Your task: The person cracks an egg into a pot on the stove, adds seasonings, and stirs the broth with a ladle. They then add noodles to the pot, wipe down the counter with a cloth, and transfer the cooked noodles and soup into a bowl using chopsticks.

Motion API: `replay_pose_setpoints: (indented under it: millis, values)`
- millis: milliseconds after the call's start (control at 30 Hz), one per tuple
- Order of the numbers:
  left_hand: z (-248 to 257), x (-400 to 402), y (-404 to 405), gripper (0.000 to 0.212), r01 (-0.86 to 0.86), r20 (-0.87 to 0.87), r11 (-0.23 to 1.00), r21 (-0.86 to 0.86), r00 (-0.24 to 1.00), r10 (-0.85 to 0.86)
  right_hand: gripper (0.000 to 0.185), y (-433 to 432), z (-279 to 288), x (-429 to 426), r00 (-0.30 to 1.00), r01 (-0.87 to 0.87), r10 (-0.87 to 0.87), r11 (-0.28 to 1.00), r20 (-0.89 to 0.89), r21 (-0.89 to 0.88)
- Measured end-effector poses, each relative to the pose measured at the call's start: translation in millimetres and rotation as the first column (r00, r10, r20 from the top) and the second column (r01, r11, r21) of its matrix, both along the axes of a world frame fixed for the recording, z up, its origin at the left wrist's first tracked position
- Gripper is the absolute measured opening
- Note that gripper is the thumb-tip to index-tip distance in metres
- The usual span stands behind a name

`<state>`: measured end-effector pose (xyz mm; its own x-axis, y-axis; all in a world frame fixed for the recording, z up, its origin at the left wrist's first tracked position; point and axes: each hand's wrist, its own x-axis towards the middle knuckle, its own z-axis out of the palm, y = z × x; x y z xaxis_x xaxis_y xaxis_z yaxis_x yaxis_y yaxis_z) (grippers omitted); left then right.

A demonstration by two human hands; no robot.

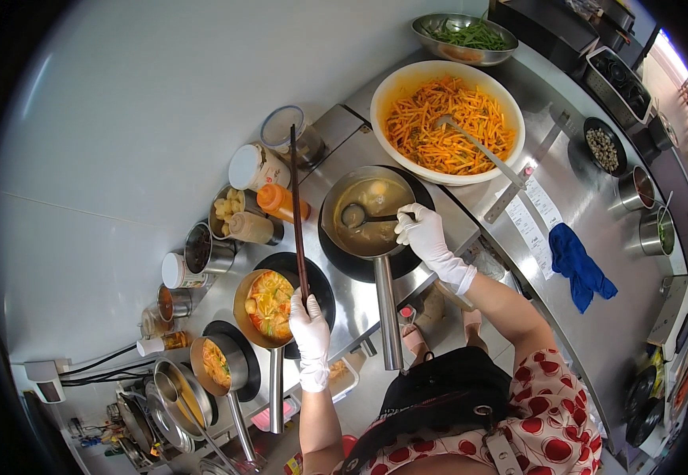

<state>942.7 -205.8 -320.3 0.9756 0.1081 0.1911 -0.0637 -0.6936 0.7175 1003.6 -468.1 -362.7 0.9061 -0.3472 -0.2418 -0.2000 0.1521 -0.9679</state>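
My left hand (309,335), in a white glove, grips a pair of long dark chopsticks (297,219) that point up toward the wall. Just beside it, a saucepan (242,309) on a black round burner holds orange-red soup with vegetables. My right hand (424,233), gloved too, holds a black ladle (354,216) whose bowl sits in cloudy broth. That broth, with a pale round lump in it, fills a larger steel saucepan (344,178). Further left, a smaller saucepan (232,356) contains similar orange food.
A white basin (516,139) of orange shredded vegetables with a metal spoon stands beyond the broth. Squeeze bottles (278,200), jars and steel pots line the wall. Paper slips (528,222) and a blue cloth (578,267) lie on the right counter. A steel bowl (477,56) holds greens.
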Motion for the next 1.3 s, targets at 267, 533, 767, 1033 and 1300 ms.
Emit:
replay_pose_setpoints:
  millis: [267,533,767,1033,1300]
  values:
    - [13,-1,-11,0.025,-0.010,-0.082,1.000,0.003,0.997,0.010,0.016,-20,10,1,0.985,0.175,-0.174,0.971,-0.019,0.163]
    - [5,0,-8,0.025,0.005,-0.072,1.000,0.002,0.997,-0.004,0.021,-31,4,1,0.956,0.293,-0.254,0.826,-0.147,0.481]
    - [-5,1,-3,0.023,0.017,-0.051,1.000,-0.017,0.999,-0.017,0.021,-25,-1,-7,0.972,0.233,-0.183,0.809,-0.146,0.540]
    - [-1,-2,-3,0.023,-0.015,-0.056,1.000,0.003,0.998,0.015,0.022,-1,1,-2,0.889,0.109,0.300,0.594,0.345,-0.797]
    - [6,-5,-2,0.027,-0.015,-0.021,1.000,0.026,1.000,0.015,0.019,8,-13,-2,0.877,0.175,0.271,0.590,0.397,-0.788]
